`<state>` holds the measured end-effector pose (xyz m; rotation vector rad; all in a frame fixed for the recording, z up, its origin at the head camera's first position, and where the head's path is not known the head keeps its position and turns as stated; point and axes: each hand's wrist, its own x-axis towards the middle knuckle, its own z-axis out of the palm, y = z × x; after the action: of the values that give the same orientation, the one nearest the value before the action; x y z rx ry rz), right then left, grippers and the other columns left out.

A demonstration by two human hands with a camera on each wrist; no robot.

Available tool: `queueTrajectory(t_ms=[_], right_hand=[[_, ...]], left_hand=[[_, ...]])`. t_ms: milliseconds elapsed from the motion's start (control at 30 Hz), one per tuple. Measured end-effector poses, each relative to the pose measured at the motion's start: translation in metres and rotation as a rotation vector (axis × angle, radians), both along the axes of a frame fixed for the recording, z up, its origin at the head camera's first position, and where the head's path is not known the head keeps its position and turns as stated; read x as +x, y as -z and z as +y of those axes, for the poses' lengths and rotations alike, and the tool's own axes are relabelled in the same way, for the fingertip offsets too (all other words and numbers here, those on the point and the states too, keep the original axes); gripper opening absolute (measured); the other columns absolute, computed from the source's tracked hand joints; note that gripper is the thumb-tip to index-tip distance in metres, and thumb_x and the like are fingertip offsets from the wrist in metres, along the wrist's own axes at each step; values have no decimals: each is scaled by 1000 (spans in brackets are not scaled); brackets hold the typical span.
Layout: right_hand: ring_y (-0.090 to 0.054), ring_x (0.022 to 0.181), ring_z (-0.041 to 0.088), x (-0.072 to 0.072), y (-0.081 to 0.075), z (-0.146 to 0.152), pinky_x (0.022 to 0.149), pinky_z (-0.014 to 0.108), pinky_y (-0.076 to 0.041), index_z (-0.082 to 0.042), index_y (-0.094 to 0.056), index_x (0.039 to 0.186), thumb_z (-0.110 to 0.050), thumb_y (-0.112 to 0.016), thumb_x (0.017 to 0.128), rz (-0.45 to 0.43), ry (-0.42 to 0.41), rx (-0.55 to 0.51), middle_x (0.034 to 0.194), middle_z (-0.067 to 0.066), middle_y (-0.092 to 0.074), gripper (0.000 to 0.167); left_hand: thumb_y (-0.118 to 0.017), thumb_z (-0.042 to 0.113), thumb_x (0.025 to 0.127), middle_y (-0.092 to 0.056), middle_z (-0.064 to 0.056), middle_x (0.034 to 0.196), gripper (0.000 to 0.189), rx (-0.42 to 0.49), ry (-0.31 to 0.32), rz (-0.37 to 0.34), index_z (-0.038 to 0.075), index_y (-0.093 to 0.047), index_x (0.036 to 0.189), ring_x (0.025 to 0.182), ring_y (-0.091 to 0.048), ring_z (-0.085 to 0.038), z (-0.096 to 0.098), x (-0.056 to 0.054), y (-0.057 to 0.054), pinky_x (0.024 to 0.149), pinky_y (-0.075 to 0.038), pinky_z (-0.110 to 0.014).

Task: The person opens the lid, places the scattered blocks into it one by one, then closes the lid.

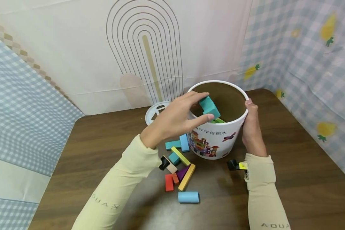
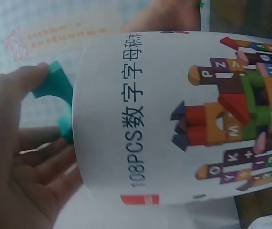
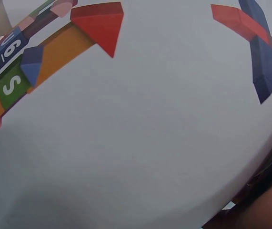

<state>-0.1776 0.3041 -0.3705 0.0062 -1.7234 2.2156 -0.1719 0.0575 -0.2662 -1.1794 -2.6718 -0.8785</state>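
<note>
My left hand pinches a teal arch-shaped block between thumb and fingers at the mouth of a white bucket. The left wrist view shows the curved cutout of the teal block beside the bucket's printed wall. On the bucket's right side, my right hand grips the rim, its thumb near the top edge. Inside the bucket a bit of green block shows; the rest of the inside is hidden. Printed wall fills most of the right wrist view.
Several loose blocks lie left of and in front of the bucket, among them a yellow bar, an orange bar, a red block and a blue cylinder. A white lid with cutouts lies partly behind my left hand.
</note>
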Motion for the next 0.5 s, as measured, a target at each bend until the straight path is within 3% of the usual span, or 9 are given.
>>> queueTrajectory(t_ms=[133,267,400,500], right_hand=[[-45,123,19,3,0,1,107,36,-28,-17,-58,136,-45,-35,106,-7,-1,32,133,3,-52,48],[-42,127,21,4,-1,4,111,39,-26,-13,-54,145,-46,-34,106,-22,1,55,140,7,-49,55],[-41,129,20,5,-1,5,112,40,-25,-15,-52,149,-47,-34,107,-32,-11,69,143,4,-47,56],[-43,127,18,4,-3,5,110,37,-28,-20,-54,145,-43,-31,107,-21,-22,58,140,0,-49,50]], left_hand=[[-63,55,102,-59,-5,149,70,-179,-28,-25,12,-53,155,131,-59,-18,16,-7,-8,106,-52,-38],[-61,62,101,-60,-2,150,68,-292,-64,-27,16,-58,152,131,-60,-16,29,-15,-9,99,-55,-38],[-62,68,96,-73,6,128,65,-380,-99,-71,22,-68,141,110,-67,-11,40,-24,-7,83,-57,-36],[-65,70,92,-76,13,111,57,-488,-101,-143,28,-76,129,99,-68,-9,49,-32,-15,82,-55,-37]])
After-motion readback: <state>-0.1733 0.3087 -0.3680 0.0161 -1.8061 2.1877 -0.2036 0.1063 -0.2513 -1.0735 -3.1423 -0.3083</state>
